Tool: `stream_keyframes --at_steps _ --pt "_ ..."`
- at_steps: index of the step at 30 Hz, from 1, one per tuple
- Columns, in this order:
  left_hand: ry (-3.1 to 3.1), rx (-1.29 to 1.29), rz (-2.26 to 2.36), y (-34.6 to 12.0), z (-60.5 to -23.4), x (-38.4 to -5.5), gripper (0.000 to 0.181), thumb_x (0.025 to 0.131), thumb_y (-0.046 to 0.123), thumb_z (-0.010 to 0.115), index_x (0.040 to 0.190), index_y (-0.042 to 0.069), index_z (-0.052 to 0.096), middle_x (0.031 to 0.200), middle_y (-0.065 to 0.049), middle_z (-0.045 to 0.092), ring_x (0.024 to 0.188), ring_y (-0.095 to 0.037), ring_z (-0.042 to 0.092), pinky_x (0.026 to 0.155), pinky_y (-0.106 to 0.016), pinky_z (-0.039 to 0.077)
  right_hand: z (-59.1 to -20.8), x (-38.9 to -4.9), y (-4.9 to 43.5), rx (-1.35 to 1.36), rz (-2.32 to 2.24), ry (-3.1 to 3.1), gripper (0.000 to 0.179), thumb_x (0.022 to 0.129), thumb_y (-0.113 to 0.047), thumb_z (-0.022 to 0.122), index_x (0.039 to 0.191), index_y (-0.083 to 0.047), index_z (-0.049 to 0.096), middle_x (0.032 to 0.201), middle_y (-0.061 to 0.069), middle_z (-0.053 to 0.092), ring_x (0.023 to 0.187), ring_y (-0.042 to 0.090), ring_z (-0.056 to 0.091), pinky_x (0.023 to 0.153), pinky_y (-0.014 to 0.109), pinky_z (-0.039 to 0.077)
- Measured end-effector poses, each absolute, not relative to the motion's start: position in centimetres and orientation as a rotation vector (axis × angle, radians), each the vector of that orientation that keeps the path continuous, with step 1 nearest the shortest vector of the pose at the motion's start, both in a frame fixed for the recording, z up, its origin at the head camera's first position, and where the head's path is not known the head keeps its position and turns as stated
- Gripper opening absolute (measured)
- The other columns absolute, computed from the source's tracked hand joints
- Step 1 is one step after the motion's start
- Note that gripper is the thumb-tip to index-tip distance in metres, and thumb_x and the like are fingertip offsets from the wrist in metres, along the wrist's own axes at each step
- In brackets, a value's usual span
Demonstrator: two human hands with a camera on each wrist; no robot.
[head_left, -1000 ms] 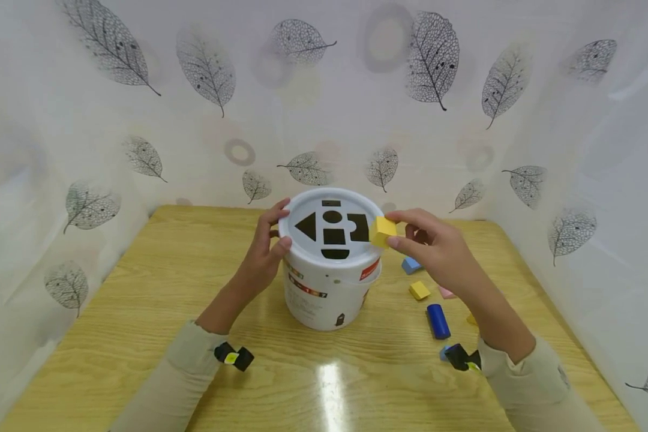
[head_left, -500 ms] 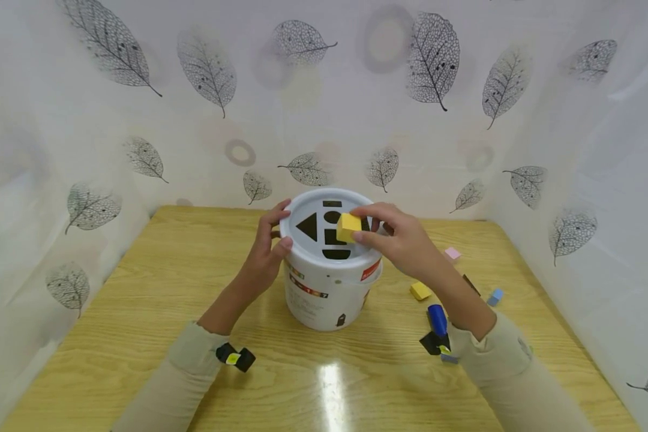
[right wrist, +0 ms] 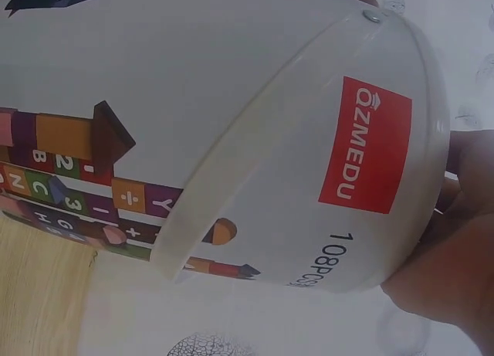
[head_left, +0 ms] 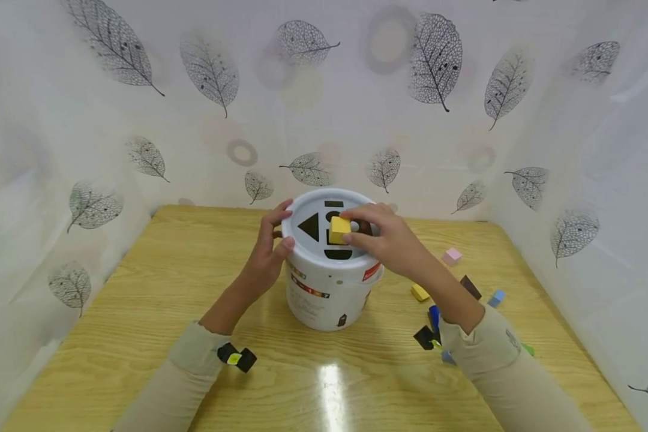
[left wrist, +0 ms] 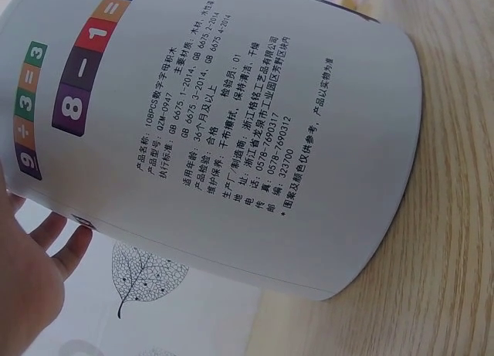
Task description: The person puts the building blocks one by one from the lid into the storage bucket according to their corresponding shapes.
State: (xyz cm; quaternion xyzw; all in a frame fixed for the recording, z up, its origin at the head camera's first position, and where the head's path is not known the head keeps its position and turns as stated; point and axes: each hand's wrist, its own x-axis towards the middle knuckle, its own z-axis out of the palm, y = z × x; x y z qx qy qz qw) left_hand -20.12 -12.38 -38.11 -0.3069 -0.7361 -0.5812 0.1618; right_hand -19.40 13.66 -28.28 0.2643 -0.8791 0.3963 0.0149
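In the head view a white bucket [head_left: 318,303] stands upright on the table, its lid [head_left: 302,207] cut with dark shaped holes, among them a triangle and a circle. My left hand [head_left: 267,255] grips the lid's left rim, thumb at the front and fingers further back. Between thumb and fingertips, my right hand [head_left: 391,237] pinches a yellow block [head_left: 339,231] right over the square hole, covering most of it. The left wrist view has printed text on the bucket wall [left wrist: 332,178]. In the right wrist view, the bucket's handle [right wrist: 231,140] hangs across its side.
Right of the bucket lie a pink block [head_left: 452,256], a yellow block [head_left: 419,292], a dark brown piece [head_left: 470,287] and a light blue block [head_left: 496,298]. A blue cylinder [head_left: 434,318] is partly hidden by the right wrist. Leaf-patterned sheeting [head_left: 324,108] surrounds the wooden table [head_left: 194,276].
My right hand has carried the yellow block left from the lid's right edge to above the square hole. The left hand stays on the rim.
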Motion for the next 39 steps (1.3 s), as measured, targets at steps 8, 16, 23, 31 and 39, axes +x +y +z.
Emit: stream_keyframes --at_steps 8,16,23,31,39 --pt "-2.111 -0.867 -1.665 -12.4 -38.2 -20.2 0.052 0.1 0.026 0.042 0.147 0.011 0.027 0.167 -0.002 0.018 0.135 -0.024 0.034 0.099 -0.044 0.038 -28.1 -19.4 13.6 0.805 1.214 -2.764 0.042 0.091 -0.027 0.074 0.131 -0.019 0.066 0.128 0.003 0.06 0.121 0.023 0.044 0.099 0.051 0.041" --pt "-2.11 -0.866 -1.668 -12.5 -38.2 -20.1 0.052 0.099 0.024 0.042 0.147 0.01 0.026 0.167 -0.001 0.018 0.134 -0.024 0.035 0.098 -0.045 0.038 -28.0 -19.4 13.6 0.826 1.151 -2.793 0.043 0.091 -0.03 0.074 0.131 -0.018 0.066 0.129 0.003 0.06 0.119 0.024 0.044 0.098 0.055 0.043" --pt "-2.107 -0.875 -1.658 -12.5 -38.3 -20.1 0.052 0.101 0.031 0.042 0.147 0.011 0.026 0.167 -0.002 0.018 0.135 -0.024 0.034 0.098 -0.043 0.038 -28.0 -19.6 13.6 0.846 1.099 -2.798 0.044 0.09 -0.031 0.074 0.131 -0.017 0.066 0.131 0.002 0.062 0.121 0.024 0.044 0.099 0.054 0.042" --pt "-2.109 -0.872 -1.661 -12.4 -38.2 -20.1 0.052 0.1 0.026 0.042 0.147 0.011 0.027 0.167 -0.002 0.018 0.136 -0.024 0.034 0.099 -0.043 0.037 -28.2 -19.6 14.2 0.82 1.097 -2.789 0.042 0.091 -0.029 0.073 0.129 -0.014 0.067 0.129 0.002 0.064 0.122 0.024 0.044 0.101 0.055 0.041" --pt "-2.11 -0.872 -1.664 -12.4 -38.1 -20.1 0.051 0.1 0.023 0.042 0.147 0.011 0.027 0.167 -0.003 0.017 0.136 -0.023 0.033 0.099 -0.042 0.038 -28.1 -18.9 16.9 0.729 1.164 -2.738 0.037 0.094 -0.031 0.07 0.127 -0.014 0.068 0.132 0.003 0.06 0.113 0.021 0.045 0.093 0.046 0.04"
